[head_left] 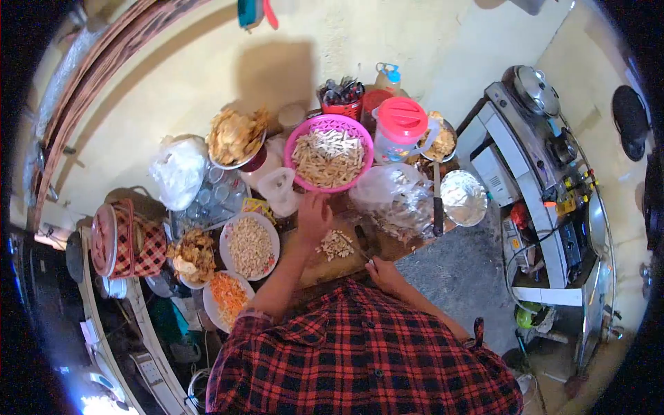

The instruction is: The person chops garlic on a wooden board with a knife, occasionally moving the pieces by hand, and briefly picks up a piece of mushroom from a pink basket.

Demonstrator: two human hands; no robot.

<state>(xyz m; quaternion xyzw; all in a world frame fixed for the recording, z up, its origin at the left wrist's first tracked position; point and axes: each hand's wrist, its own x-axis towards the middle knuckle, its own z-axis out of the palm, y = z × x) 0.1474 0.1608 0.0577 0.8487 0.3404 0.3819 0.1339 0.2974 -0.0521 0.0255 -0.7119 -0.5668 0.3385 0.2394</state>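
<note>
My left hand (pixel 315 213) is at the near rim of a pink plastic basket (pixel 299 173) full of pale cut sticks. Its fingertips are too small and blurred to show whether they hold anything. In my right hand (pixel 387 275) is a knife (pixel 364 242), its dark blade pointing away from me over the wooden board (pixel 315 268). Left of the blade lies a small heap of diced pale pieces (pixel 335 244). A white plate of similar diced pieces (pixel 250 245) stands left of my left forearm, and nearer me is a plate of orange and white shreds (pixel 229 297).
Behind the board stand a bowl of fried pieces (pixel 236 138), a red cutlery basket (pixel 342 108) and a red-lidded jug (pixel 401 128). A second knife (pixel 438 207) lies by a foil-covered bowl (pixel 464 198). A stove (pixel 526 131) stands right; a checked carrier (pixel 128 238) is left.
</note>
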